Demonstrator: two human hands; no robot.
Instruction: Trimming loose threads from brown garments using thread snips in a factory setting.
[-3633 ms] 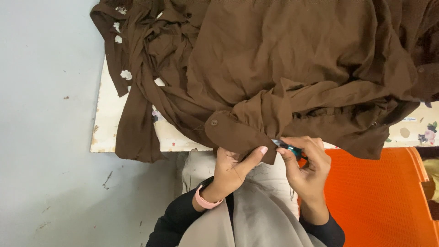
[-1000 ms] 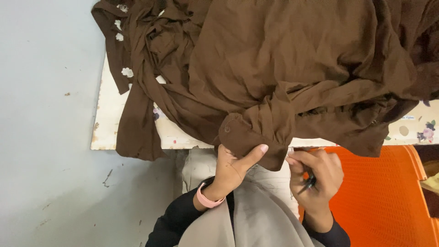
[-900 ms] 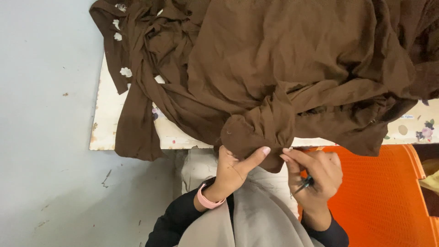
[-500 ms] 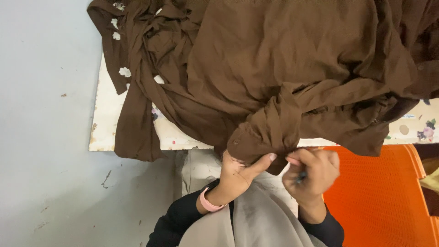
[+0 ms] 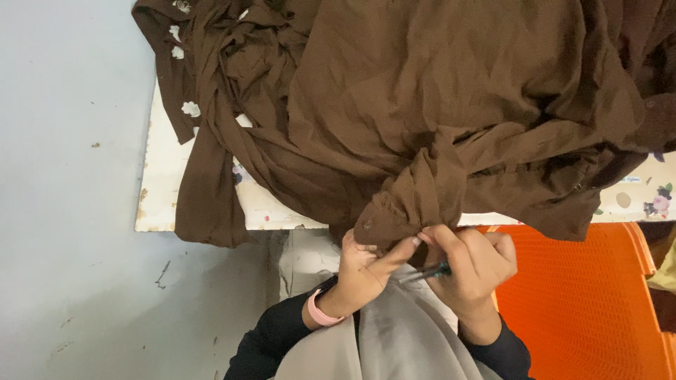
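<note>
A person is sitting at a pale counter (image 5: 162,190) and looking down on a large brown garment (image 5: 451,119) that is lying heaped across it, with one end hanging over the near edge. The left hand (image 5: 366,264) is closing around a bunched fold of that hanging cloth, thumb laid across it just under the counter's edge, and a pink band (image 5: 320,315) is showing at the wrist. The right hand (image 5: 472,267) is gripping a small dark tool (image 5: 426,273), thin and pointed with a bluish handle, whose tip is pointing toward the left thumb and the held fold. What kind of tool it is cannot be told for sure. Both hands are working nearly touching one another, above a grey cloth (image 5: 394,338) on the lap. An orange plastic chair (image 5: 584,302) is standing to the right, and a grey floor (image 5: 63,211) is spreading to the left.

The risk seems to be lying in how near the tip is sitting to the left thumb: a slip could be nicking the skin or snagging the fabric. The weight of the heap may also be dragging the fold out of the left hand's grip, since so much cloth is hanging loose over the edge.
</note>
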